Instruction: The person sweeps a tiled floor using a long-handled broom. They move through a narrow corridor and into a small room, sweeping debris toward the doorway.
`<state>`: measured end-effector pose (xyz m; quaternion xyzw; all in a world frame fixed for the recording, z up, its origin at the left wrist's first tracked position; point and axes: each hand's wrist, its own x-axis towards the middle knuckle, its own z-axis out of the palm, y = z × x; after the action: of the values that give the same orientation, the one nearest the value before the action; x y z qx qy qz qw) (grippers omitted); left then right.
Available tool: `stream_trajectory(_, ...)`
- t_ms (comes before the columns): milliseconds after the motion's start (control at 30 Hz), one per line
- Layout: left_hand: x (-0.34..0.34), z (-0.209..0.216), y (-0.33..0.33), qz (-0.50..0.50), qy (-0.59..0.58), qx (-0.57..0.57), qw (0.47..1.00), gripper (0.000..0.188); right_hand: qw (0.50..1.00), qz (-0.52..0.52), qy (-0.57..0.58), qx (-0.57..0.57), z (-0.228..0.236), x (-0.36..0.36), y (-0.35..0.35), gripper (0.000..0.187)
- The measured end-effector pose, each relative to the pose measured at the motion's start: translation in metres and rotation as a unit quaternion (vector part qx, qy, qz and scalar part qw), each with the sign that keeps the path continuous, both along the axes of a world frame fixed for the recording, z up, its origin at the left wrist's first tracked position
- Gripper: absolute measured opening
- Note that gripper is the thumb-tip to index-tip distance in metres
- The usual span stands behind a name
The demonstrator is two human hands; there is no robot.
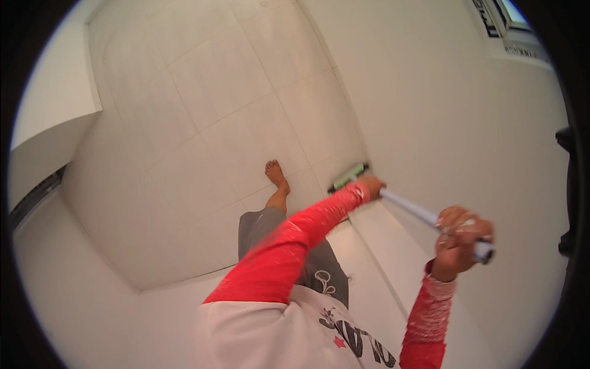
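A pale pole slants across the right half of the view, held in both hands. Low on the pole my left hand is closed round it, its arm stretched across my body in a red sleeve with white smears. My right hand, also whitened in patches, grips the pole near its dark-tipped top end. At the pole's far end is a wide green head with black ends, close to the foot of the right wall. Whether it is a mop, broom or squeegee I cannot tell.
Large pale tiles cover the floor. A plain wall rises on the right, with a window frame at its upper end. My bare foot stands on the tiles. On the left are a white ledge and a dark slot.
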<state>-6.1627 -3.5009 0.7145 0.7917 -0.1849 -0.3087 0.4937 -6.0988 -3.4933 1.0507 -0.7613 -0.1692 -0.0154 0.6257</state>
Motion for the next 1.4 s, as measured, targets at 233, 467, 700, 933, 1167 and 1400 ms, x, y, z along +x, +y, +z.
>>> stream_trajectory(233, 0.194, 0.064, 0.198, 0.083, -0.136, 0.148, 0.976, 0.02, 0.992, 0.053, -0.068, 0.09, 0.086, 0.1, 0.059, 0.025)
stream_trajectory(467, 0.199, 0.175, 0.199, 0.191, -0.187, 0.133, 0.954, 0.018, 0.98, -0.045, -0.178, 0.075, 0.181, 0.088, 0.063, 0.031)
stream_trajectory(700, 0.165, 0.106, 0.154, 0.1, -0.054, -0.053, 0.992, 0.017, 0.989, 0.116, 0.008, 0.088, 0.124, 0.172, 0.09, 0.017)
stream_trajectory(933, 0.277, 0.019, 0.238, 0.07, 0.027, -0.035, 0.997, 0.028, 0.987, 0.114, 0.043, 0.1, 0.024, 0.287, 0.204, 0.019)
stream_trajectory(1167, 0.481, 0.048, 0.442, 0.106, -0.082, 0.064, 0.989, 0.023, 0.95, 0.271, -0.103, 0.119, 0.066, 0.438, 0.328, 0.009)
stream_trajectory(1400, 0.595, 0.1, 0.593, 0.43, -0.222, 0.118, 0.867, 0.015, 0.901, 0.391, -0.186, 0.03, 0.094, 0.492, 0.397, 0.018)
